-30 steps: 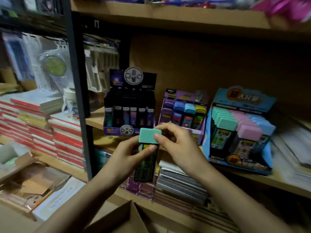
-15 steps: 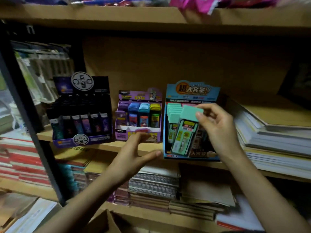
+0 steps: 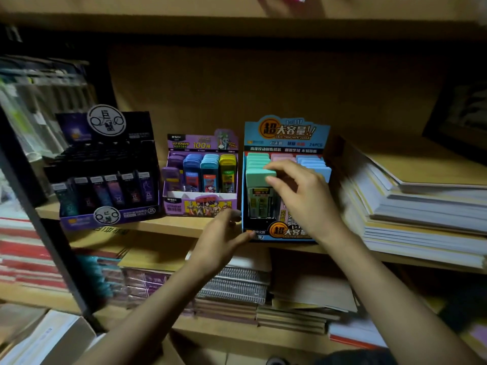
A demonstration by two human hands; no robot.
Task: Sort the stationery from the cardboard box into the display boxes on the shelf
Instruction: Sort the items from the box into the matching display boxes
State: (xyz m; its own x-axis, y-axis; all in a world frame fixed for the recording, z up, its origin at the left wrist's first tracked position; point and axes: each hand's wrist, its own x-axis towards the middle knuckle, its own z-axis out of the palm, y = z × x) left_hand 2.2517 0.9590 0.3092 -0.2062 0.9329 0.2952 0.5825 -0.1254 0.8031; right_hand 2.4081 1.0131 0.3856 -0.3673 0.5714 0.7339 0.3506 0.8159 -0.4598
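Note:
A green-capped lead case (image 3: 257, 180) stands upright at the front of the green row in the blue display box (image 3: 287, 133) on the middle shelf. My right hand (image 3: 305, 201) pinches its cap between forefinger and thumb, and covers the pink row beside it. My left hand (image 3: 224, 241) is held flat and relaxed below the shelf edge, its thumb tip touching the blue box's lower left corner. The cardboard box shows only as a dark flap (image 3: 174, 346) at the bottom.
A purple display box (image 3: 200, 204) and a black one (image 3: 105, 214) stand to the left on the same shelf. A tall paper stack (image 3: 421, 206) fills the right. Spiral notebooks (image 3: 237, 285) lie on the shelf below. A black upright post (image 3: 52, 246) stands at left.
My right hand has carried the green-capped case from in front of me into the blue box's green row. My left hand let go of it and moved to the box's front corner.

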